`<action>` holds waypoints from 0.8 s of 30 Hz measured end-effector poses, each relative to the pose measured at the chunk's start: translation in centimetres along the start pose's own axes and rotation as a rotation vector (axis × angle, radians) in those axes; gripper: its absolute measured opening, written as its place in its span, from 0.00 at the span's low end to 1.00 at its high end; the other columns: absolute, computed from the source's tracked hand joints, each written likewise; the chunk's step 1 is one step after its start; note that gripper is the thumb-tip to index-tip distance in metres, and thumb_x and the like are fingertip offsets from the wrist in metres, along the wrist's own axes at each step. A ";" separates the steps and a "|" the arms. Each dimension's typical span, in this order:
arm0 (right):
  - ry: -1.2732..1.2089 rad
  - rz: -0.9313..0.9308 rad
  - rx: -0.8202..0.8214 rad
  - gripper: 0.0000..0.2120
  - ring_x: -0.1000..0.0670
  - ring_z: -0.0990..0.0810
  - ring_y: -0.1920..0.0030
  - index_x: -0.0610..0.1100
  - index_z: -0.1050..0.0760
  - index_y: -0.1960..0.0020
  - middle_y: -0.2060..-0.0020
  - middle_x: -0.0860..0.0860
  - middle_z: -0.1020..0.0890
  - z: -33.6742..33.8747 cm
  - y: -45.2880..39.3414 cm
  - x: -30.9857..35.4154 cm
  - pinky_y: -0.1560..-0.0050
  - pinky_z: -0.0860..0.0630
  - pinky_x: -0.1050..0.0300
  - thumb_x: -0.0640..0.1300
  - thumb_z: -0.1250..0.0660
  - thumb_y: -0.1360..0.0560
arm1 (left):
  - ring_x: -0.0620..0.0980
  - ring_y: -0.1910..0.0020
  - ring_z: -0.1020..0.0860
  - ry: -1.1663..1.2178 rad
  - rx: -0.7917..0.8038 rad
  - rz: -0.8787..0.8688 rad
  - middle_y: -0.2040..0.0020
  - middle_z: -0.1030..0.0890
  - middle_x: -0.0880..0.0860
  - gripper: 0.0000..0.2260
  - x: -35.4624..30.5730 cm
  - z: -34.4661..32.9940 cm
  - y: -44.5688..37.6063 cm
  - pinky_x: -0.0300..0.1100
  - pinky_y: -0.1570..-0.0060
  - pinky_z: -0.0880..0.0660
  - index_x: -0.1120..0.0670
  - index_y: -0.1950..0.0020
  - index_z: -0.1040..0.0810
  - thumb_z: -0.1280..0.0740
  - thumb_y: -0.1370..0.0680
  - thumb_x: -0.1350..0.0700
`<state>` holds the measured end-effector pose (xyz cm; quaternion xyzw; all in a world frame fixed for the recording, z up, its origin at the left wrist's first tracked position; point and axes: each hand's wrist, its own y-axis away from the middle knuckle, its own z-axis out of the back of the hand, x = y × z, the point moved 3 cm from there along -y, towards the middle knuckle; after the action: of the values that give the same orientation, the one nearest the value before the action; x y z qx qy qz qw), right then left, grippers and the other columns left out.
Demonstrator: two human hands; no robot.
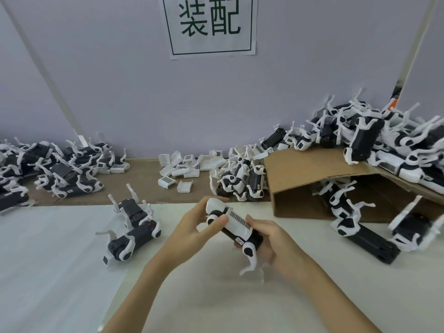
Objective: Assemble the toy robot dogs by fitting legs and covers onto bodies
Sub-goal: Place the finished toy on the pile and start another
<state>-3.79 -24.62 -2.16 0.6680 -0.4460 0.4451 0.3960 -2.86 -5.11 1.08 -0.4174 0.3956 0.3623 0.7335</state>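
Both forearms reach in from the near edge of the worktop (60, 260), and between them I have one toy dog (234, 227) lifted just clear of the white sheet, near the middle. My left hand (194, 227) wraps the head end, its grip closed with the thumb pressed down on the white cover (236, 223). My right hand (271, 239) cradles the tail end from beneath, fingers curled round the black body, so both grips are holding the same dog. One white leg (249, 257) hangs down at the near end; I think a second sits behind it, though the blur there makes it hard to say.

I judge the step in hand is seating the cover on the back: it lies along the body and looks almost home. The next move calls for even thumb pressure along its length until it clicks flush, the right hand bracing underneath, and then a check that no leg is trapped.

Two uncovered dogs (134, 227) lie on their backs just left of my hands. Loose covers (187, 169) are scattered along the far edge, legged bodies (48, 167) are heaped toward the far left corner, and finished dogs (384, 145) are piled on a cardboard box (310, 169) at the right edge
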 end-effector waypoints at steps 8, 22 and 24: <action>0.772 0.464 -0.072 0.29 0.63 0.32 0.26 0.64 0.35 0.23 0.27 0.67 0.30 -0.9 0.4 0.2 0.31 0.29 0.62 0.47 0.29 0.19 | 0.47 0.46 0.21 -0.501 -0.360 -0.290 0.45 0.22 0.41 0.20 -0.3 -1.4 -0.2 0.39 0.48 0.25 0.44 0.40 0.20 0.23 0.26 0.37; 0.926 0.571 -0.177 0.23 0.60 0.28 0.34 0.66 0.34 0.27 0.38 0.64 0.27 -0.4 0.3 -0.1 0.35 0.28 0.63 0.56 0.32 0.19 | 0.52 0.46 0.18 0.235 -0.231 0.167 0.45 0.13 0.54 0.26 -0.2 -0.9 -0.6 0.45 0.39 0.26 0.53 0.43 0.16 0.43 0.17 0.35; 0.937 0.520 -0.216 0.24 0.60 0.25 0.39 0.65 0.33 0.28 0.41 0.64 0.28 -0.7 0.2 -0.2 0.40 0.25 0.63 0.64 0.32 0.22 | 0.48 0.49 0.17 0.160 -0.228 0.160 0.49 0.13 0.52 0.29 0.0 0.0 -0.5 0.38 0.47 0.24 0.50 0.44 0.16 0.39 0.22 0.27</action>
<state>-4.23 -23.94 -2.15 0.2213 -0.4157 0.7299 0.4955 -2.39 -5.35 1.21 -0.4925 0.4412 0.4277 0.6163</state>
